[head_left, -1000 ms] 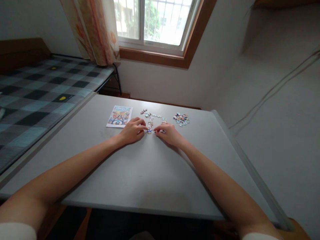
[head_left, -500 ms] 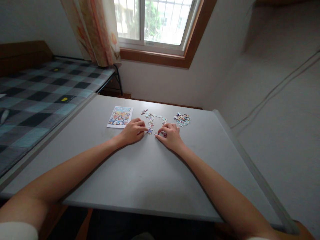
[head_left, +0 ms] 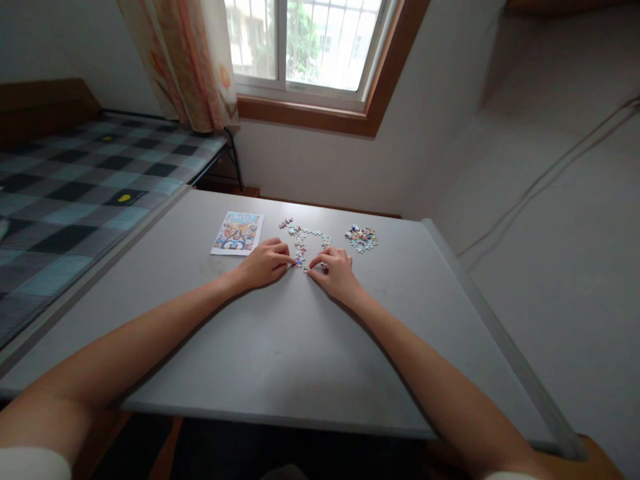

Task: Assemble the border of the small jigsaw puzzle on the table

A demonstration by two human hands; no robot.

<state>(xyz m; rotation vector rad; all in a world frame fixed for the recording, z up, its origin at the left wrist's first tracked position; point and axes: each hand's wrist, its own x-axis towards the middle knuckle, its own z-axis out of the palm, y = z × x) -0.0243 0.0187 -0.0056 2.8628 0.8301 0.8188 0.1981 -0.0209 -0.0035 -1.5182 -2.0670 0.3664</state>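
Note:
On the tabletop lies a partly joined jigsaw puzzle frame, its pieces linked along the top and down both sides. My left hand is closed, with its fingertips on the bottom of the frame's left strip. Between the thumb and index finger of my right hand is a small jigsaw puzzle piece, low and just right of that strip. My right hand partly hides the lower right of the frame. Left of my left hand is a printed reference picture.
A pile of loose puzzle pieces sits right of the frame, and a small cluster of pieces lies at its upper left. The white table stands beside a bed with a checked cover. A window is behind.
My right hand has shifted slightly left with the puzzle piece, nearer the left strip's lower end. My left hand stays at the strip. The view has moved a little.

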